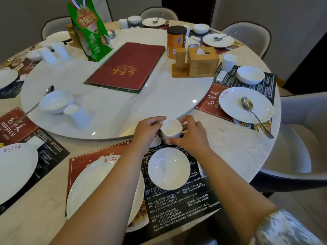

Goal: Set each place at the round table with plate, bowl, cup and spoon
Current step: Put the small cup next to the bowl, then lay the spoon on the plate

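Both hands, left [148, 129] and right [190, 134], are gripping the cup [171, 130], placing it beyond the bowl [169, 168]; next, releasing it upright.

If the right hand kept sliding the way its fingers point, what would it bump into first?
Its fingers point left and already curl around the white cup. Past the cup, it would probably meet the left hand, which grips the cup's other side.

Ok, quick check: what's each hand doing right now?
Left hand: grips the white cup from its left side.
Right hand: grips the same cup from its right side.
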A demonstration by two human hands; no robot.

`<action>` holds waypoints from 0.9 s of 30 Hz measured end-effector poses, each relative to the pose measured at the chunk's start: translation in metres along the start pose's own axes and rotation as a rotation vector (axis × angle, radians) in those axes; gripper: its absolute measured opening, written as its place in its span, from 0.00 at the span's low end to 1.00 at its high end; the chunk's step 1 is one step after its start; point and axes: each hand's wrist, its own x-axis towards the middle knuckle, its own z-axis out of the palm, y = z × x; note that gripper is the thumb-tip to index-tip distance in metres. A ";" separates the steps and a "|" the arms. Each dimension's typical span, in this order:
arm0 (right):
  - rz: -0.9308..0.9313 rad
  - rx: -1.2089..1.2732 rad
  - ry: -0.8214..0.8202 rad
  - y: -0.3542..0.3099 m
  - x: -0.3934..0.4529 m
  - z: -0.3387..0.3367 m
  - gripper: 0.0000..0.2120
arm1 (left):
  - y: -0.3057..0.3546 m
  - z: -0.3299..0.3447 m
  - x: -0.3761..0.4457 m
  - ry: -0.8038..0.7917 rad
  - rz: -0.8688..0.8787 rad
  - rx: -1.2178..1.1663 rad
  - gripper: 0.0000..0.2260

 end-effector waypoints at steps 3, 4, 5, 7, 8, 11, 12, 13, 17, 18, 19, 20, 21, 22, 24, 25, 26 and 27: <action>-0.006 -0.034 -0.004 0.000 0.000 0.003 0.36 | -0.006 -0.001 0.003 0.008 -0.005 -0.001 0.10; -0.008 -0.041 -0.004 0.001 0.000 0.004 0.36 | -0.007 -0.001 0.004 0.007 -0.007 0.003 0.10; -0.011 -0.047 -0.002 0.001 0.000 0.005 0.36 | -0.008 -0.001 0.005 0.004 -0.008 0.008 0.10; -0.019 -0.058 0.008 0.001 0.000 0.004 0.36 | -0.008 -0.001 0.006 -0.001 0.000 0.034 0.10; -0.022 -0.059 0.012 0.002 0.000 0.004 0.36 | -0.008 -0.001 0.006 -0.002 0.009 0.054 0.10; -0.023 -0.058 0.006 0.002 -0.001 0.002 0.36 | -0.008 0.000 0.007 0.001 0.031 0.113 0.11; -0.020 -0.049 -0.003 0.002 -0.001 0.001 0.35 | -0.008 0.001 0.008 0.003 0.037 0.135 0.11; -0.017 -0.027 -0.013 0.002 -0.003 -0.001 0.35 | -0.008 0.001 0.007 0.008 0.041 0.158 0.11; 0.010 0.052 -0.015 0.011 -0.012 -0.010 0.25 | -0.004 0.005 -0.003 0.108 0.149 0.349 0.12; 0.036 0.057 0.006 0.015 -0.017 -0.012 0.21 | -0.003 0.006 -0.009 0.165 0.203 0.380 0.13; 0.074 0.058 0.034 0.018 -0.024 -0.013 0.18 | -0.002 0.008 -0.018 0.214 0.255 0.390 0.13; 0.114 0.046 0.063 0.022 -0.031 -0.013 0.15 | -0.002 0.010 -0.027 0.251 0.302 0.386 0.13; 0.150 0.022 0.084 0.025 -0.039 -0.012 0.13 | -0.004 0.012 -0.036 0.274 0.336 0.374 0.12; 0.177 -0.002 0.092 0.028 -0.047 -0.009 0.11 | -0.008 0.014 -0.045 0.287 0.358 0.359 0.12; 0.219 -0.021 0.095 0.030 -0.059 -0.002 0.10 | -0.016 0.017 -0.063 0.306 0.360 0.343 0.12; 0.234 -0.025 0.101 0.029 -0.063 0.000 0.10 | -0.019 0.017 -0.071 0.319 0.350 0.348 0.11; 0.246 -0.030 0.110 0.028 -0.065 0.001 0.09 | -0.022 0.018 -0.078 0.333 0.341 0.359 0.11; 0.258 -0.035 0.117 0.026 -0.066 0.001 0.09 | -0.025 0.017 -0.084 0.344 0.332 0.370 0.12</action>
